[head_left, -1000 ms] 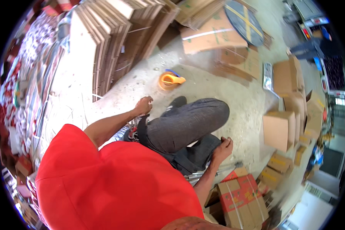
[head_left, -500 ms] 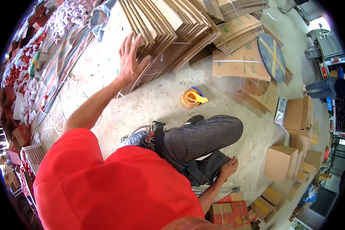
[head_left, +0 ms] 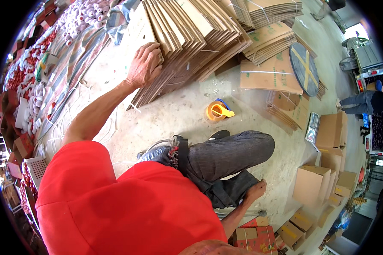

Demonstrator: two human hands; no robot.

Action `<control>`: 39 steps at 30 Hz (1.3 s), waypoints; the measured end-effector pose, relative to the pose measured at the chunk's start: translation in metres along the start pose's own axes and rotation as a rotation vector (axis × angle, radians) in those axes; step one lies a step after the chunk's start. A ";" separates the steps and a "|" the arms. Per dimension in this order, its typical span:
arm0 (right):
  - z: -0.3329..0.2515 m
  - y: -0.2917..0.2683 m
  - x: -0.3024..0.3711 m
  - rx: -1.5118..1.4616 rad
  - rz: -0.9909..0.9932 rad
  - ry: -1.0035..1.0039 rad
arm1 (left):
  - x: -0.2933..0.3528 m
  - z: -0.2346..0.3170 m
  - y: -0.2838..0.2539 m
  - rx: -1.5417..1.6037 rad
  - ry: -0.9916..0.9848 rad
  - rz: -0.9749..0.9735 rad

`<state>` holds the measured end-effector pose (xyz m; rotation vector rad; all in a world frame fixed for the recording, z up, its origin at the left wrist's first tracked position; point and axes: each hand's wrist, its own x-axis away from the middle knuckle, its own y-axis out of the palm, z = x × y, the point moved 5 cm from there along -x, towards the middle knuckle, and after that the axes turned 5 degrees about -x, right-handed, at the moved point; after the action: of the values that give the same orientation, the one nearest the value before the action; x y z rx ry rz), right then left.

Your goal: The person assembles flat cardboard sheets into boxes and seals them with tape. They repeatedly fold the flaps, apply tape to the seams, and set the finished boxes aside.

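Our left hand [head_left: 144, 66] has curled its fingers nearly closed over the cardboard stack [head_left: 174, 38], likely stiff, best held by that edge; our right hand's [head_left: 255, 191] grip we cannot tell.

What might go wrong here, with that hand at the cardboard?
The left hand has its fingers at the edge of the flattened cardboard boxes, so a cut from the board is possible. Those boxes appear to stand on edge, so some might slide or topple if disturbed. The tape dispenser lies on the floor near a dark shoe, where it could be kicked or tripped over.
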<state>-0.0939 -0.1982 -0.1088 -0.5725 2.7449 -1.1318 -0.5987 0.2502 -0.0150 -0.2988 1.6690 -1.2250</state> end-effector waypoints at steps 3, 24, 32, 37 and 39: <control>0.008 -0.006 0.001 0.047 0.039 -0.047 | 0.007 0.000 0.004 0.029 -0.068 -0.001; 0.030 0.026 -0.032 0.022 0.018 -0.170 | -0.043 0.110 -0.147 0.211 -0.281 0.026; 0.034 0.026 -0.040 0.046 -0.118 -0.162 | -0.095 0.203 -0.225 0.141 0.420 0.423; 0.048 0.020 -0.043 0.043 -0.094 -0.136 | -0.115 0.273 -0.270 0.515 0.800 0.533; 0.066 0.016 -0.049 0.011 -0.076 -0.161 | -0.128 0.301 -0.276 0.705 0.888 0.497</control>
<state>-0.0376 -0.2123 -0.1691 -0.7387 2.5992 -1.0645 -0.3858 0.0385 0.2897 1.1705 1.6953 -1.5441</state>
